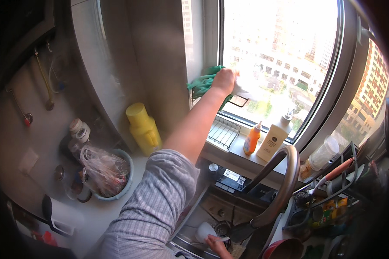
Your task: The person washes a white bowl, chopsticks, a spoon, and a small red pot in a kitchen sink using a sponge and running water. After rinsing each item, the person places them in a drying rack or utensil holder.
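Note:
My left hand (225, 81) reaches out to the window with its fingers curled at a green cloth (203, 84), which hangs in folds at the left side of the frame. A pale, overexposed patch beside the fingers is too bright to make out. Low in the view, my right hand (218, 246) grips the edge of a white bowl (205, 231). That bowl is tilted inside the metal sink (194, 223), close to the drain (222, 228). Over the basin arches a bronze-coloured faucet (290, 181), its dark spray head near the bowl.
On the sill stand a wire rack (224, 132), an orange squeeze bottle (252, 140) and a beige pump bottle (274, 142). Leftward are a yellow thermos (143, 129), a basin of plastic bags (129, 181) and a white pitcher (63, 213). A dish rack (335, 191) and red bowl (283, 249) sit right.

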Demonstrator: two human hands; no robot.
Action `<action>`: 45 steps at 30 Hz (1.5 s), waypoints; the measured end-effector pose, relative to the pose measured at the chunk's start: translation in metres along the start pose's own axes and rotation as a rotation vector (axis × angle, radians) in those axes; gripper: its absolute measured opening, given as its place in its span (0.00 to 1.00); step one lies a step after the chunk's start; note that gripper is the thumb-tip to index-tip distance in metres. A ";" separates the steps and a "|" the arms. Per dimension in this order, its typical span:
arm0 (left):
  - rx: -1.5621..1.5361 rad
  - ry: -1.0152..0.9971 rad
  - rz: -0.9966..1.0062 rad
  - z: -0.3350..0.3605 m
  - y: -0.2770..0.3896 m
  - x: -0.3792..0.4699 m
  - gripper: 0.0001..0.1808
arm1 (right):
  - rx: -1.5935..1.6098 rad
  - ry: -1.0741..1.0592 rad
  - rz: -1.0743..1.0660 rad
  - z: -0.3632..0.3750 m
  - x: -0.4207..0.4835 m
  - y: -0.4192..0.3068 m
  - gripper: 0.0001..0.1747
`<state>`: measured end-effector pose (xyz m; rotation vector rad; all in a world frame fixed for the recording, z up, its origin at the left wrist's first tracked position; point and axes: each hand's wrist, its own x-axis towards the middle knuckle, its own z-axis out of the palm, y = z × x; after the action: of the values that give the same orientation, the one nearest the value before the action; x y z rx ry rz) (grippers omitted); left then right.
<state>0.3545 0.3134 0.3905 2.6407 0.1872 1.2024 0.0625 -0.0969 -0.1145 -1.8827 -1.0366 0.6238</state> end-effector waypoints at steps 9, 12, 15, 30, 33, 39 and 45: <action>0.728 -0.651 0.018 0.024 0.032 0.021 0.17 | 0.112 -0.092 0.252 -0.034 -0.001 -0.033 0.18; 0.566 -0.788 -0.202 0.048 0.017 0.048 0.24 | 0.099 -0.072 0.290 -0.037 0.008 -0.040 0.18; 0.792 -0.778 -0.143 0.058 0.030 0.050 0.25 | -0.097 -0.114 0.174 -0.036 0.023 -0.048 0.15; 0.719 -0.950 -0.003 0.040 0.031 0.029 0.29 | -0.325 -0.238 0.116 -0.030 0.015 -0.058 0.10; 0.771 -1.003 0.031 0.044 0.032 0.029 0.30 | -0.314 -0.202 0.134 -0.026 0.013 -0.051 0.09; 0.431 -0.949 -0.110 0.047 0.007 0.031 0.31 | -0.330 -0.186 0.143 -0.037 0.015 -0.049 0.09; 0.303 -0.342 0.154 0.035 -0.018 0.012 0.23 | -0.407 -0.220 0.142 -0.045 0.021 -0.058 0.09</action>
<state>0.3887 0.3281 0.3726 3.1262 0.1131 0.7923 0.0832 -0.0834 -0.0418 -2.2948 -1.2510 0.7581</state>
